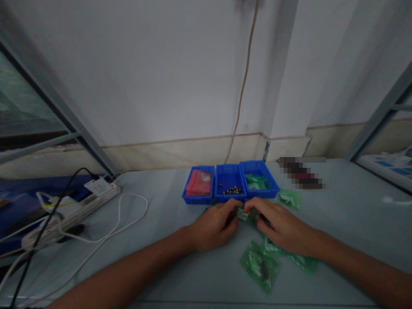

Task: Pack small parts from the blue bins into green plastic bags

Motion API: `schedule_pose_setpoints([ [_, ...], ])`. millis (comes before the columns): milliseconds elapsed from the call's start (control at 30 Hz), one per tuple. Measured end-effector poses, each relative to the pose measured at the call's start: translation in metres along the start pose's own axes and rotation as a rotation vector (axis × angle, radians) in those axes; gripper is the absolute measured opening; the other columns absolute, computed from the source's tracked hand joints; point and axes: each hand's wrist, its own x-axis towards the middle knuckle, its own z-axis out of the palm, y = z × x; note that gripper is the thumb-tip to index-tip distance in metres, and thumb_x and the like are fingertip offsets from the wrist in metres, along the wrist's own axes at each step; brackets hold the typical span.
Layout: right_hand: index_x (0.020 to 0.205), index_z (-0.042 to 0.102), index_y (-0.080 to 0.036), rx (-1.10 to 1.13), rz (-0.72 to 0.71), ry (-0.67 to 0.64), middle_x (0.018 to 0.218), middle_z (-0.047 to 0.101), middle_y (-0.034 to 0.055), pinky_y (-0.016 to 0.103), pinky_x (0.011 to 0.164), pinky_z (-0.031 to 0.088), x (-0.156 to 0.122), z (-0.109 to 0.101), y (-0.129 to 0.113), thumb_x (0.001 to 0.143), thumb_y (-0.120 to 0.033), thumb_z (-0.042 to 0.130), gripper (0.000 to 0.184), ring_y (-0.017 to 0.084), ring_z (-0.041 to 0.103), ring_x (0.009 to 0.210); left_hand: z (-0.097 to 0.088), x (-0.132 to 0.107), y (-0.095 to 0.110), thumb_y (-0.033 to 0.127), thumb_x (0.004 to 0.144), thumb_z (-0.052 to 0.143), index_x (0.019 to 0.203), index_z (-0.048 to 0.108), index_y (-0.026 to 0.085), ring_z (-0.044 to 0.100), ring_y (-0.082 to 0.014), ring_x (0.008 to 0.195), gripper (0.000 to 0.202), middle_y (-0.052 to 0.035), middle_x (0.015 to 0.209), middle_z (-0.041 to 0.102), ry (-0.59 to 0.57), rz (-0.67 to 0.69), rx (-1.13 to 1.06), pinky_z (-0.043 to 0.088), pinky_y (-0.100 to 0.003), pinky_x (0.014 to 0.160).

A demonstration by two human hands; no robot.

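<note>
Just in front of the blue bins, my left hand [216, 225] and my right hand [280, 225] face each other with a green plastic bag [246, 214] between them. Fingers and thumbs of both are closed on the bag's two sides. What the bag contains is mostly covered by the fingers. Below my right hand lies another green bag [260, 265] with dark, slim metal pieces in it. More green bags [302, 260] lie partly under my right hand and wrist. One more green bag [289, 198] rests beyond that hand, beside the right bin.
Three blue bins stand side by side: the left bin [198, 200] holds red bags, the middle bin [230, 171] small metal parts, the right bin [273, 189] green bags. A power strip [72, 214] with white cables [119, 231] lies at left. A blurred-out item [302, 174] sits back right.
</note>
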Motion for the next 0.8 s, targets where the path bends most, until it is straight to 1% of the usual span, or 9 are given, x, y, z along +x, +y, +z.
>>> schedule_pose_setpoints([
  [267,0.124,0.057,-0.025,0.012,-0.004,0.004,0.110,0.069,0.0047,0.035,0.091,0.051,-0.0015,0.0020,0.0030,0.094,-0.002,0.051,0.039,0.024,0.069,0.102,0.0019,-0.0003,-0.0003,0.012,0.100,0.052,0.114,0.050,0.022,0.059,-0.0179,0.077,0.017,0.0003,0.090,0.061,0.004,-0.003,-0.010,0.042,-0.026,0.068],
  [500,0.125,0.056,-0.026,0.024,0.000,0.002,0.110,0.069,0.0049,0.034,0.090,0.052,-0.0012,0.0034,0.0041,0.094,-0.002,0.052,0.039,0.024,0.069,0.100,0.0017,0.0002,-0.0008,0.012,0.098,0.053,0.111,0.049,0.022,0.059,-0.0179,0.076,0.018,0.0003,0.090,0.061,0.002,-0.014,-0.027,0.042,-0.025,0.067],
  [800,0.125,0.057,-0.027,0.018,0.006,0.001,0.110,0.070,0.0046,0.035,0.090,0.052,-0.0014,0.0031,0.0039,0.093,-0.001,0.052,0.041,0.023,0.069,0.100,0.0010,0.0003,0.0000,0.011,0.098,0.053,0.114,0.050,0.022,0.060,-0.0178,0.076,0.019,0.0002,0.089,0.062,0.001,-0.012,-0.030,0.042,-0.025,0.067],
])
